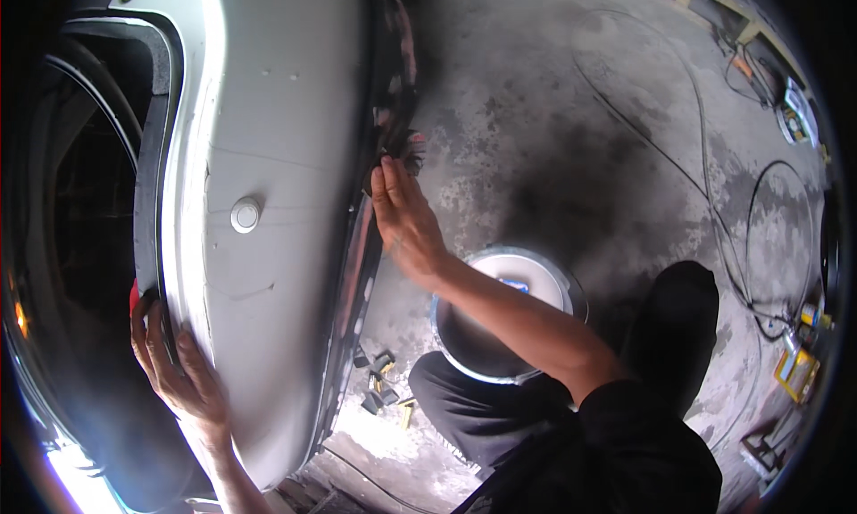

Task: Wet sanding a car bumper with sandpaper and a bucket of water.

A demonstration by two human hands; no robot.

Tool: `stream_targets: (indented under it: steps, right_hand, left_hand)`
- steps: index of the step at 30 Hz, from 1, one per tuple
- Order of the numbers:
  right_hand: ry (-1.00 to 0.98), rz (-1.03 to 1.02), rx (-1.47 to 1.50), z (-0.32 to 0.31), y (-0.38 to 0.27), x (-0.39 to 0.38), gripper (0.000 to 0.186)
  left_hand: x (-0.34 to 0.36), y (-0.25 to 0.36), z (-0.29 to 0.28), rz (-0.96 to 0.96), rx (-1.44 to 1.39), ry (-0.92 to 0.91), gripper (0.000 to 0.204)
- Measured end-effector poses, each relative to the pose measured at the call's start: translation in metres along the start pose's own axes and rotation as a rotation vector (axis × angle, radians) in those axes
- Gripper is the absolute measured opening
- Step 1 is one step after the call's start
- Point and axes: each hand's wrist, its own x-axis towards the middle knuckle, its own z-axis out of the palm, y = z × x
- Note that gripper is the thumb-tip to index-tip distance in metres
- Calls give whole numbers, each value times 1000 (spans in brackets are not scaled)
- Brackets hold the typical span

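Note:
A grey-white car body panel with a round white button-like knob on it runs along the left. Across its left edge lies my left hand, fingers spread and thumb apart, beside a small red patch. My right hand is pressed against the panel's dark, patchy right side. Its fingers are stretched out, flat and close together. Something dark shows beside the fingertips, but I cannot make out what it is. A shadow hides the surface under that palm.
A round bucket stands on the floor beneath my right forearm, near my dark-clothed knees. Several small black and yellow pieces lie beside the car. Cables loop across the stained concrete, and a yellow box is at the far right.

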Motion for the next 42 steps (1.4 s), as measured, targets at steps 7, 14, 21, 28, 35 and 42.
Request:
stream_targets:
  steps: [7,14,21,28,35,42]
  right_hand:
    - [-103,118,-12,0,9,20,55]
    - [-134,163,-26,-1,28,40,50]
    - [-257,232,-101,-8,28,47,76]
    - [-25,-2,-96,1,11,10,73]
    - [-34,2,-88,-5,-9,-5,60]
    - [10,-1,-145,-9,22,29,40]
  left_hand:
    - [1,2,-5,48,21,-15,51]
    - [1,-3,0,66,-103,16,50]
    - [0,-6,-1,70,-127,4,52]
    - [-1,-4,0,80,-113,12,48]
    - [1,-2,-2,98,-61,-20,50]
    - [1,2,-2,97,0,-35,47]
